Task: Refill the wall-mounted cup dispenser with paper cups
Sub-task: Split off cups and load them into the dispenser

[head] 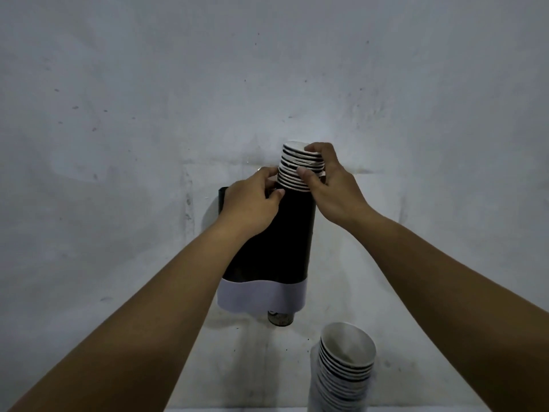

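1. A stack of paper cups (pixel 300 168) sticks out of the top of the black dispenser (pixel 279 239) on the wall (pixel 148 84)
2. The right hand (pixel 332 185) pinches the stack, thumb in front
3. The left hand (pixel 252 200) curls on the dispenser's top edge
4. More cups (pixel 346 361) stand lower right

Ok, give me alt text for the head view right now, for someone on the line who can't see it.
Both hands feed a nested stack of paper cups into the top of a black wall-mounted dispenser: the right hand grips the stack, the left hand holds the dispenser's top rim. One cup pokes out below, and a second stack of cups stands at lower right.
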